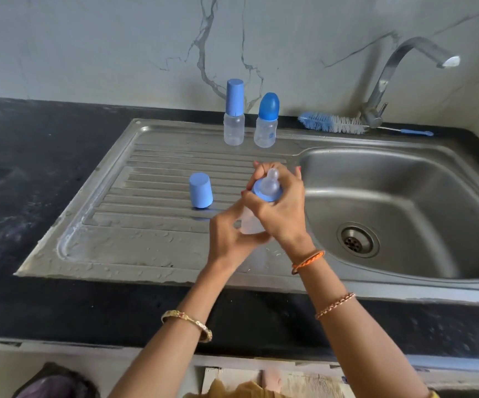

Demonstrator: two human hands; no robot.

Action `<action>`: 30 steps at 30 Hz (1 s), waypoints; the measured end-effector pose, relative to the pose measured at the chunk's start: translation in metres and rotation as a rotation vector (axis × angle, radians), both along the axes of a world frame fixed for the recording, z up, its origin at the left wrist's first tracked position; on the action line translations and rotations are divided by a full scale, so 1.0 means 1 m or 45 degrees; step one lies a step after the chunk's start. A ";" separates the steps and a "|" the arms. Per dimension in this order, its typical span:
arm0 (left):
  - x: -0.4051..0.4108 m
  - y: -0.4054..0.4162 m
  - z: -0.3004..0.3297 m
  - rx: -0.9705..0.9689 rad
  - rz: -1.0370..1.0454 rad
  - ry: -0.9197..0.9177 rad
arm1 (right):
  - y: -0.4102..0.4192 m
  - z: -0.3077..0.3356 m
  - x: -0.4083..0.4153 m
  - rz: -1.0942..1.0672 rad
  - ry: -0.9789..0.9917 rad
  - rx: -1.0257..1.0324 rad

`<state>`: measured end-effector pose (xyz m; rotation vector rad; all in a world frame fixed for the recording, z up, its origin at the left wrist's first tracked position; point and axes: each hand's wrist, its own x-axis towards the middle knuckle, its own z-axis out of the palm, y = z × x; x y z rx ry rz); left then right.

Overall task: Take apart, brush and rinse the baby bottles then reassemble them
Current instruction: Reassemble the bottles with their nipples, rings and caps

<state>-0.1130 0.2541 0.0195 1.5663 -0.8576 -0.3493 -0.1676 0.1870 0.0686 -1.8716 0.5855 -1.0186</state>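
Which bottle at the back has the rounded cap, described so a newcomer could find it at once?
Start at the steel drainboard left of the sink basin. Two capped bottles stand at its back edge by the wall. It is the right-hand bottle: shorter, with a darker blue dome cap, while the taller bottle wears a pale flat-topped cap.

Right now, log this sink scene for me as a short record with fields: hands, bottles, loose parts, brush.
left hand: grips the clear body of the held bottle
right hand: grips the blue collar below the teat
loose cap: mouth down on the drainboard
capped bottles: tall one and domed one, upright at the back of the drainboard
bottle brush: lying behind the basin, by the tap
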 end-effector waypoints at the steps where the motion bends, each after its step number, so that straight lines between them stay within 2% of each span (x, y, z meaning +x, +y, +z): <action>1: -0.003 0.001 -0.001 -0.023 0.030 0.011 | 0.004 -0.001 0.001 -0.039 0.000 -0.018; 7: -0.011 0.004 -0.012 -0.114 0.264 0.041 | 0.021 -0.007 0.011 -0.219 -0.002 -0.025; 13: -0.011 0.009 -0.013 -0.024 0.362 -0.082 | 0.032 -0.015 0.022 -0.383 -0.033 0.029; 16: 0.000 0.014 -0.005 0.026 0.376 -0.025 | 0.037 -0.016 0.027 -0.354 -0.014 0.047; 19: 0.021 0.023 0.001 0.212 0.344 -0.174 | 0.029 -0.010 0.031 -0.084 0.103 0.168; 22: 0.047 0.034 -0.001 0.208 0.302 0.044 | 0.017 0.004 0.036 0.430 0.162 0.468; 24: 0.063 0.043 -0.005 0.169 0.358 0.163 | 0.007 0.010 0.045 0.550 0.166 0.566; 27: 0.078 0.056 -0.007 0.179 0.476 0.217 | -0.009 0.002 0.069 0.341 0.189 0.501; 30: 0.085 0.063 -0.008 0.222 0.541 0.216 | -0.024 -0.022 0.099 0.165 0.558 0.054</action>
